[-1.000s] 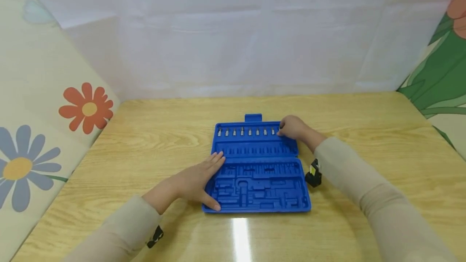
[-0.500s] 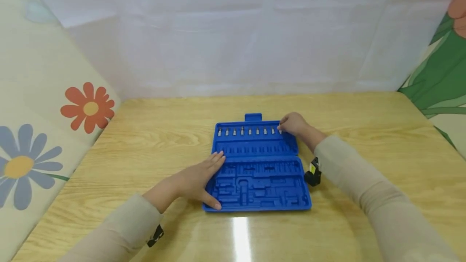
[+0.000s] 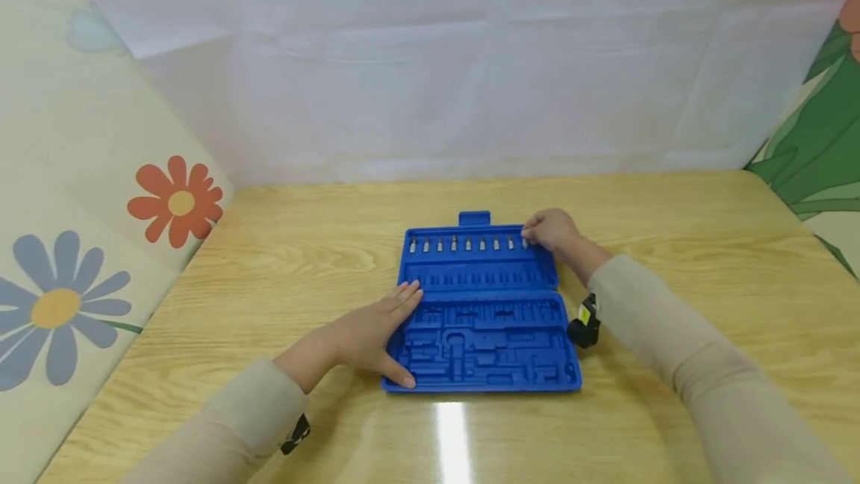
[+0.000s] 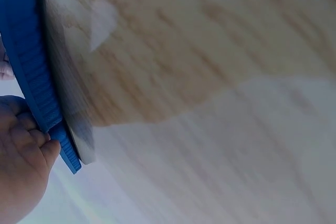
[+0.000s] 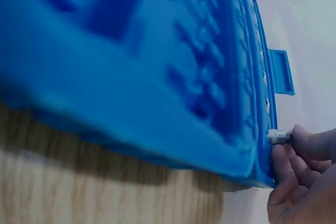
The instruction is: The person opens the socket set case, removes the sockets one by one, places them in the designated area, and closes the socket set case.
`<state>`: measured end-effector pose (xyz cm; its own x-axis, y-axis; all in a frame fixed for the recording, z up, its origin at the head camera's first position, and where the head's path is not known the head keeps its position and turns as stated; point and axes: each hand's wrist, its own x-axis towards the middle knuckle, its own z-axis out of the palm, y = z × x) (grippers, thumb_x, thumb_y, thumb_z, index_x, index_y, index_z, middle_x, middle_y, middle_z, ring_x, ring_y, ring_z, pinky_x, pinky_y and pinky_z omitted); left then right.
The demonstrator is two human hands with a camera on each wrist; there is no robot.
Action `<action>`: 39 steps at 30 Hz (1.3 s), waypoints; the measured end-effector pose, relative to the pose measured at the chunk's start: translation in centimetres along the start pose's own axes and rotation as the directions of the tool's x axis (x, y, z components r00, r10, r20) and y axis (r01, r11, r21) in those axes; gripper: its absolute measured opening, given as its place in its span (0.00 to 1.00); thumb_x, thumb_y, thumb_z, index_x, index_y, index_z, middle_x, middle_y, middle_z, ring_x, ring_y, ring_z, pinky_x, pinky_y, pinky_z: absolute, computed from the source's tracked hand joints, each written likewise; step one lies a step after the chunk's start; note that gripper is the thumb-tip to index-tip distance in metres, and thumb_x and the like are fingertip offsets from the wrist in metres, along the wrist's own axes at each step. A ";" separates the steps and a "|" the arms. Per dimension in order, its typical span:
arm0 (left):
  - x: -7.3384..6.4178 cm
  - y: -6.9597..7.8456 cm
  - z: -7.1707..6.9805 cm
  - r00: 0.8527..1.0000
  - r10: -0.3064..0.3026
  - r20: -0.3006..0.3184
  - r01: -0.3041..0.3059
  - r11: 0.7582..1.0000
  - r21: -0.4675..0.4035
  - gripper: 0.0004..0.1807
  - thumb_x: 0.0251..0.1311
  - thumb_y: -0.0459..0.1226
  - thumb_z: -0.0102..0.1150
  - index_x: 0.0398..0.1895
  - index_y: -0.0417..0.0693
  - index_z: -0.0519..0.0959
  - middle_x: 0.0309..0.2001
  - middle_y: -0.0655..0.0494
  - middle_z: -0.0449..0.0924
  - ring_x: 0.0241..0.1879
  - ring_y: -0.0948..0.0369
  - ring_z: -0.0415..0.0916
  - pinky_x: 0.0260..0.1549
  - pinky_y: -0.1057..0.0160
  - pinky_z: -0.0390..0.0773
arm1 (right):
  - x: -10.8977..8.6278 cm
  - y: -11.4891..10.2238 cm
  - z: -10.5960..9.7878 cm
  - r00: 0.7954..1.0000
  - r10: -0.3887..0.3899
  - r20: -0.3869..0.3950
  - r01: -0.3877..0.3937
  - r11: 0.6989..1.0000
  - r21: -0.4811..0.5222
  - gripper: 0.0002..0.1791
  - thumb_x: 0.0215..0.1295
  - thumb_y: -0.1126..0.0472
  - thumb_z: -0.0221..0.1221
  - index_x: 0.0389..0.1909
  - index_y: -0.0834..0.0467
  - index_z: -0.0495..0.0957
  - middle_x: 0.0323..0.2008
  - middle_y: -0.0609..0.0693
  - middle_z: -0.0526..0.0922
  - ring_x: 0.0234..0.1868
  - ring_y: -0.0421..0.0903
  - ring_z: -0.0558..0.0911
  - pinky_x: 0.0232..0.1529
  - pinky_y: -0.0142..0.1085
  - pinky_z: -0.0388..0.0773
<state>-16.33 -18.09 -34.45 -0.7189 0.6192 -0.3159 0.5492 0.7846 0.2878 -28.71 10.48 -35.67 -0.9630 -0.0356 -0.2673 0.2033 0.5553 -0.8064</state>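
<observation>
An unfolded blue plastic tool case [image 3: 484,387] lies on the wooden table, its lower half full of moulded recesses. Along the far half runs a row of several small silver socket bits [image 3: 468,244] with dark tips. My left hand [image 3: 372,331] rests on the case's left edge, fingers stretched over the rim and thumb at the near corner. At the right end of the row, my right hand [image 3: 552,230] pinches one socket bit [image 5: 277,137] by its dark tip. Its knurled silver end sits right at the case in the right wrist view.
The case's blue latch tab [image 3: 474,218] sticks out at the far side. A black wrist camera [image 3: 584,322] is beside the case's right edge. Behind the table [image 3: 322,230] hangs a white cloth [image 3: 430,81], with flower-patterned panels [image 3: 80,193] at the sides.
My right hand has shifted slightly away and up, so the rightmost socket bit shows below its fingertips. The left hand stays on the case. The head view has turned a little left.
</observation>
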 end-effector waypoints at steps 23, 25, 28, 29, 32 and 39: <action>0.3 -0.5 0.3 1.000 -0.001 0.005 0.001 1.000 -0.004 0.65 0.29 0.68 0.54 0.66 0.41 0.39 0.66 0.49 0.31 0.64 0.55 0.29 0.59 0.57 0.43 | -2.3 2.9 -6.4 0.992 -0.096 0.077 0.089 0.991 0.097 0.18 0.63 0.65 0.48 0.50 0.73 0.65 0.38 0.57 0.74 0.36 0.43 0.75 0.47 0.41 0.70; 0.4 -0.6 0.3 1.000 0.002 0.004 -0.002 1.000 -0.005 0.65 0.29 0.68 0.54 0.66 0.41 0.39 0.66 0.49 0.31 0.64 0.55 0.29 0.59 0.57 0.43 | -2.4 3.7 -6.9 0.993 -0.100 0.069 0.094 0.992 0.081 0.18 0.62 0.66 0.48 0.49 0.74 0.66 0.38 0.56 0.74 0.33 0.40 0.74 0.46 0.41 0.71; 0.4 -0.7 0.4 1.000 0.008 0.002 -0.008 1.000 -0.007 0.65 0.29 0.68 0.54 0.66 0.41 0.38 0.66 0.49 0.31 0.64 0.55 0.28 0.59 0.56 0.43 | -2.7 4.6 -7.5 0.992 -0.111 0.059 0.109 0.993 0.042 0.17 0.62 0.67 0.47 0.48 0.74 0.66 0.39 0.59 0.74 0.32 0.40 0.74 0.45 0.41 0.71; 0.4 -0.7 0.4 1.000 0.010 0.001 -0.010 1.000 -0.008 0.65 0.29 0.69 0.53 0.66 0.41 0.38 0.66 0.49 0.31 0.64 0.55 0.28 0.59 0.56 0.43 | -2.8 4.8 -7.7 0.992 -0.115 0.057 0.113 0.993 0.026 0.16 0.62 0.67 0.47 0.48 0.74 0.66 0.40 0.60 0.74 0.33 0.41 0.74 0.45 0.42 0.71; 0.4 -0.8 0.4 1.000 0.015 -0.004 -0.015 1.000 -0.009 0.65 0.29 0.69 0.53 0.66 0.41 0.38 0.66 0.49 0.30 0.64 0.55 0.28 0.59 0.56 0.43 | -3.1 5.3 -8.1 0.991 -0.122 0.056 0.124 0.992 -0.026 0.15 0.62 0.68 0.47 0.46 0.74 0.67 0.41 0.63 0.73 0.36 0.47 0.74 0.44 0.42 0.72; 0.3 -0.8 0.3 0.999 0.032 -0.007 -0.032 0.999 -0.010 0.65 0.30 0.69 0.53 0.66 0.40 0.39 0.66 0.47 0.31 0.64 0.54 0.29 0.59 0.56 0.43 | -2.5 6.3 -8.1 0.993 -0.082 0.085 0.093 0.986 -0.136 0.13 0.62 0.68 0.47 0.44 0.72 0.69 0.40 0.62 0.72 0.37 0.49 0.73 0.37 0.38 0.73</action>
<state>-16.89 -18.51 -35.03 -0.7043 0.6435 -0.2998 0.5674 0.7640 0.3071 -26.46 20.83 -35.78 -0.9579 -0.1510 -0.2441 0.0872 0.6572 -0.7487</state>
